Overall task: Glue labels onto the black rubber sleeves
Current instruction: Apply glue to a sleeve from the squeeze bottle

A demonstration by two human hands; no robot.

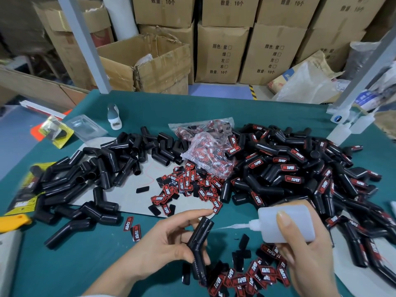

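Two hands point(162, 243), one glue bottle point(285, 224), two bags of labels point(205, 155), dozens of black sleeves point(278, 176), too many to count.

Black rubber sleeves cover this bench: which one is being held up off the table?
The bent sleeve gripped in the left hand; every other lies on the bench.

A small factory packing or storeroom workspace: stacked brown cardboard cartons printed with quantity and colour checkboxes point(222, 54) line the far wall, while a green-covered worktable point(267, 112) in the foreground holds bulk heaps of black rubber sleeves point(300, 168) and red-and-black printed labels point(192, 187).
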